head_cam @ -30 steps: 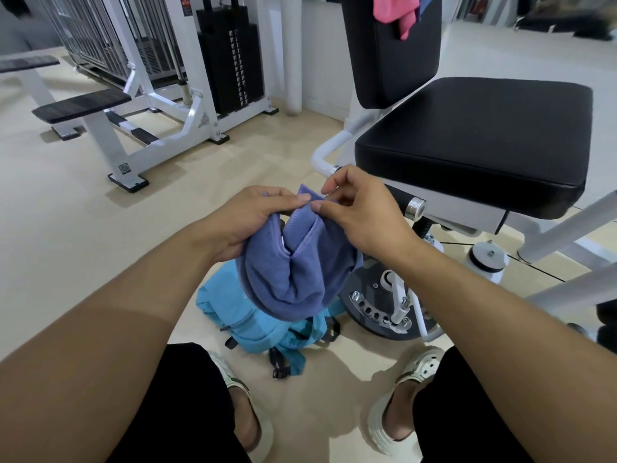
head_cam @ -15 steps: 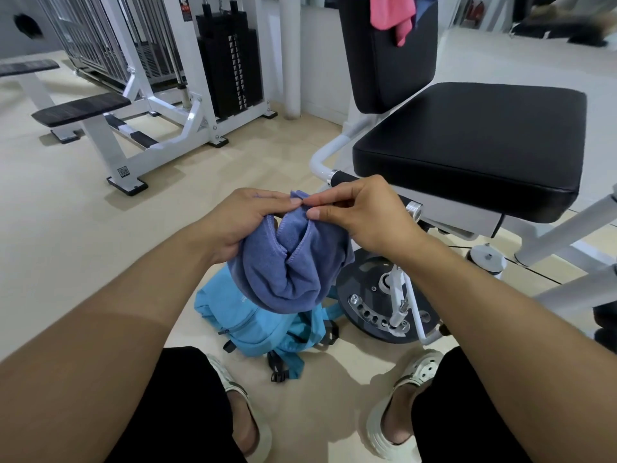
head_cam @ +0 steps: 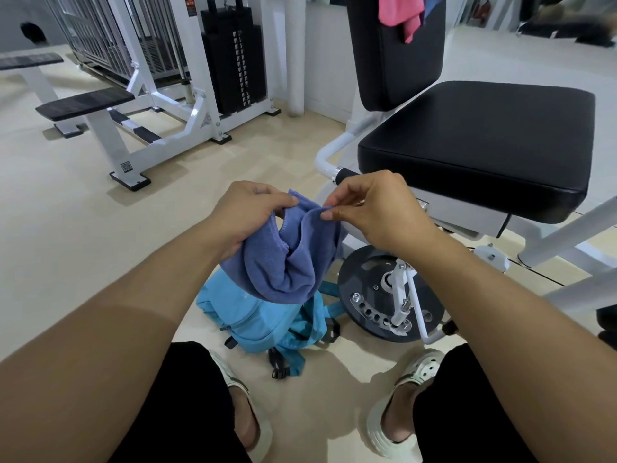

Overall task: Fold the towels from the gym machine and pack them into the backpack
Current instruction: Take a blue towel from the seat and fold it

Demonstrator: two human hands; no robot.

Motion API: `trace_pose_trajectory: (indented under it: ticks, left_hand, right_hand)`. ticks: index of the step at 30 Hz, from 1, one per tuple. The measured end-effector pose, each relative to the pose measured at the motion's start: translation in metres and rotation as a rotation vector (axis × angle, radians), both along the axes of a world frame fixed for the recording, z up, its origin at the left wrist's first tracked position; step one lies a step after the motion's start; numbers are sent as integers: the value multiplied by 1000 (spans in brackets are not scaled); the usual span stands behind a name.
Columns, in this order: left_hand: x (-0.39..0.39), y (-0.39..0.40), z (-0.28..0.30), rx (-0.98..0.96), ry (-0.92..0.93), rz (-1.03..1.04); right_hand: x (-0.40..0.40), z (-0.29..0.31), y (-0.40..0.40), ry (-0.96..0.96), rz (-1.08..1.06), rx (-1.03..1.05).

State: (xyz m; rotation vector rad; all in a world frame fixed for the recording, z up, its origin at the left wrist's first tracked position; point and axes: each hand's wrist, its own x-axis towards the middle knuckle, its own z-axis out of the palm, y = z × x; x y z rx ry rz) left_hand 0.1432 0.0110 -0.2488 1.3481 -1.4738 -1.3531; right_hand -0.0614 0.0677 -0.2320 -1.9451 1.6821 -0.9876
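A bunched blue towel (head_cam: 283,262) hangs in the air between both hands, above a light blue backpack (head_cam: 263,320) lying on the floor. My left hand (head_cam: 247,215) grips the towel's left part. My right hand (head_cam: 370,208) pinches the towel's upper edge with thumb and forefinger. A pink towel (head_cam: 400,15) hangs over the black backrest (head_cam: 394,58) of the gym machine, with a bit of dark blue cloth beside it.
The machine's black seat (head_cam: 477,142) is at the right, with a weight disc (head_cam: 384,295) and white frame below it. A white bench machine with a weight stack (head_cam: 233,61) stands at the back left. My feet in white clogs (head_cam: 400,412) stand on the beige floor.
The hands have moved slightly apart, opening the top of the towel. The right hand has shifted its pinch along the upper edge.
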Motion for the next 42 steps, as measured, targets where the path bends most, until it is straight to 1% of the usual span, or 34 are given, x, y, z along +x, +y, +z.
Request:
trace_pose_trajectory:
  ticks: [2,4,6,9,11,13,18,25,30,36,38,39,42]
  left_hand:
    - [1,-1,-3,-26,-37,52]
    - [2,-2,-5,-62,-78,52]
    - [1,0,-4,-112,-136,8]
    - [-2,4,-1,-167,-186,-115]
    - [-4,7,1,-174,-164,-186]
    - [-4,9,2,-190,-140,-210]
    - [2,7,3,-197,-152,-289]
    - [6,5,3,-195,-131,-334]
    - [6,5,3,-130,-32,-313]
    - [9,5,4,-98,-71,-376]
    - [8,5,3,-85,-42,-315]
    - [8,3,3,-86,-31,-239]
    - [20,-11,1,-95,-118,36]
  right_hand:
    - [1,-2,1,26,65,12]
    - [4,-5,0,-17,98,42]
    - [6,-10,-2,-71,116,79]
    - [8,-15,-6,-88,97,82]
    - [7,-15,-7,-94,75,75]
    - [7,-14,-7,-92,57,78]
    - [6,-12,-4,-116,55,119]
    - [5,-10,-1,-159,54,143]
    - [9,-7,1,-132,62,56]
    - [7,-6,0,32,130,151]
    - [7,-7,0,30,119,135]
    - [6,-7,-1,9,96,117]
    - [2,-1,-2,-156,17,49]
